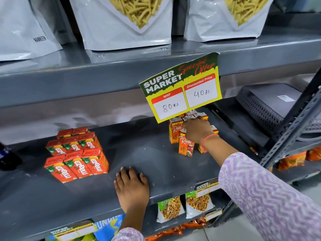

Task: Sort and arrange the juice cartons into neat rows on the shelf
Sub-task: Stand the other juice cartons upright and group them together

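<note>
On the grey shelf (152,153), several orange-red Maaza juice cartons (76,153) stand packed in neat rows at the left. At the right, a looser cluster of orange Real juice cartons (186,146) stands under a hanging price sign. My right hand (198,131) reaches into this cluster and closes over the top of one Real carton, with the front carton just below it. My left hand (132,185) lies flat, palm down, on the shelf's front edge, holding nothing.
A yellow and green "Super Market" price sign (180,91) hangs from the upper shelf and hides the rear cartons. White snack bags (125,23) stand above. A dark perforated basket (264,105) sits at the right beside a slotted metal upright (291,133). Snack packets (184,207) fill the shelf below.
</note>
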The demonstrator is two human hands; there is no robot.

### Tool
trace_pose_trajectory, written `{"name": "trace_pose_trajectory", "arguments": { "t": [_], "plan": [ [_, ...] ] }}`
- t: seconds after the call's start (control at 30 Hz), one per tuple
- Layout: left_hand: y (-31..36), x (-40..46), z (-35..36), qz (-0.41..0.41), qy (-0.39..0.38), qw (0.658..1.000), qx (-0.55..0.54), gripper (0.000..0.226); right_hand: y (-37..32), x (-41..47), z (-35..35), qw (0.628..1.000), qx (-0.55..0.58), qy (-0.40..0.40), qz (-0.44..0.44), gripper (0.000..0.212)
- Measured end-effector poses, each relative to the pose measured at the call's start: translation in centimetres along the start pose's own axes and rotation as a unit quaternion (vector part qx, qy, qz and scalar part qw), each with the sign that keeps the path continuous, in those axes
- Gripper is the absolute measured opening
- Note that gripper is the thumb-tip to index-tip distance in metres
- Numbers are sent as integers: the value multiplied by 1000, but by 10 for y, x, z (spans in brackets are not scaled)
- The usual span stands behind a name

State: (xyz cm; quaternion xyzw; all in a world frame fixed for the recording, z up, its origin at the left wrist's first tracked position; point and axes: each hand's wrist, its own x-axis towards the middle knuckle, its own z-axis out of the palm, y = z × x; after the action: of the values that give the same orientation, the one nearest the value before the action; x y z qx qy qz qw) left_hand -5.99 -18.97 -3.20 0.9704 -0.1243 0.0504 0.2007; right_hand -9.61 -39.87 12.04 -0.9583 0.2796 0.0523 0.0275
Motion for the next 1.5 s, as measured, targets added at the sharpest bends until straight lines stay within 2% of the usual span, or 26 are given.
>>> {"name": "trace_pose_trajectory", "arguments": {
  "t": [0.13, 0.37, 0.6, 0.67, 0.73, 0.8, 0.87, 0.9, 0.93, 0.97, 1.0, 1.03, 1.07, 1.1, 1.17, 1.2, 1.33, 1.5],
  "plan": [
    [0, 0, 0, 0, 6, 1000, -3, 55, 6, -3, -1, 998, 47, 6, -28, 51],
    [0, 0, -1, 5, -8, 1000, -12, 47, 14, -6, 7, 994, 69, 52, -74, 57],
    [-1, 0, -1, 14, -15, 1000, -14, 56, 16, -8, 13, 987, 133, 67, -62, 60],
    [-1, 1, -1, 13, -30, 999, -13, 57, 22, -10, 18, 970, 195, 127, -67, 60],
    [-1, 2, 0, 6, -39, 999, -15, 56, 34, -12, 23, 921, 296, 250, -44, 53],
    [1, 4, 0, -2, -25, 999, -30, 49, 55, -12, 32, 843, 412, 346, 13, 48],
    [10, 6, 2, 11, -10, 998, -63, 42, 82, -9, 49, 740, 564, 361, 71, 50],
    [20, 6, 1, 31, -29, 995, -86, 41, 93, -9, 58, 680, 642, 343, 86, 46],
    [36, 6, 2, 54, -54, 990, -118, 46, 104, -9, 67, 639, 697, 308, 100, 38],
    [53, 5, 4, 80, -68, 982, -156, 51, 112, -10, 75, 629, 722, 266, 111, 34],
    [73, 4, 5, 93, -79, 974, -192, 56, 116, -13, 83, 654, 718, 213, 107, 34],
    [96, 2, 6, 92, -92, 965, -227, 62, 122, -15, 91, 697, 692, 164, 95, 40],
    [115, 1, 8, 80, -107, 953, -272, 67, 125, -16, 98, 739, 657, 124, 80, 49],
    [130, 3, 11, 60, -129, 932, -332, 71, 127, -17, 103, 763, 637, 92, 59, 55],
    [146, 8, 17, 23, -173, 873, -455, 73, 128, -13, 109, 776, 629, 47, 13, 55],
    [148, 12, 22, 15, -184, 860, -477, 69, 126, -11, 108, 781, 623, 35, -6, 50],
    [148, 25, 30, 20, -187, 859, -477, 30, 126, -3, 103, 809, 587, 13, -26, 32],
    [146, 27, 25, 33, -232, 850, -472, 37, 128, 5, 101, 817, 577, -10, -19, 31]
  ]
}}
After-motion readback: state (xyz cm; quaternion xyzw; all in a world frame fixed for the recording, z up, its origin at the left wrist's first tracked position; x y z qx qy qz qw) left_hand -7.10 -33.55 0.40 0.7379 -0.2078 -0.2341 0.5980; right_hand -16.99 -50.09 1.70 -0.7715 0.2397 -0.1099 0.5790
